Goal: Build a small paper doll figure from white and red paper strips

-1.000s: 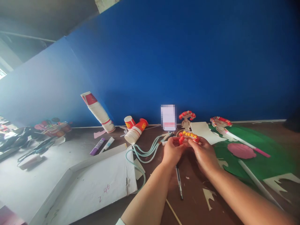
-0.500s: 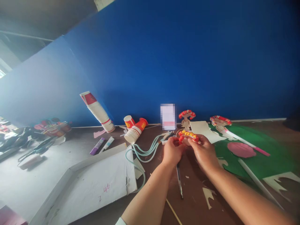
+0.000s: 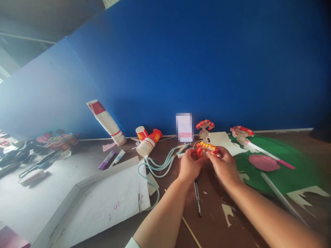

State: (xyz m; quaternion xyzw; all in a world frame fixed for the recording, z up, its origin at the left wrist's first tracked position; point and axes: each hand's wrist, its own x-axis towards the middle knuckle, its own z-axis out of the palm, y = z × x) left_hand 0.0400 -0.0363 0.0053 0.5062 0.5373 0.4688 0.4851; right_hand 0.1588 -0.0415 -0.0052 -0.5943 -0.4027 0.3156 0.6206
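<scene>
Between my hands is a small paper cutout figure with a red and yellow curved top (image 3: 207,148). My left hand (image 3: 190,164) pinches its left side. On its right edge my right hand (image 3: 221,162) is closed, thumb laid across the front. Behind it, a similar paper figure with a red striped top (image 3: 205,129) leans at the blue wall. Another such figure (image 3: 241,133) lies to the right, beside a white and pink marker (image 3: 270,155). A pen (image 3: 197,199) rests on the table below my hands.
A white box lid (image 3: 103,203) and a pale green cable (image 3: 157,168) lie left of my arms. Stacked paper cups (image 3: 110,125) lean at the wall, with more cups (image 3: 146,146) lying nearby. On the right are green paper (image 3: 297,165), a pink oval (image 3: 263,162) and paper scraps (image 3: 228,213).
The whole view has shifted slightly, so things sit a little further left and up. Both hands keep their hold on the cutout figure, almost unmoved.
</scene>
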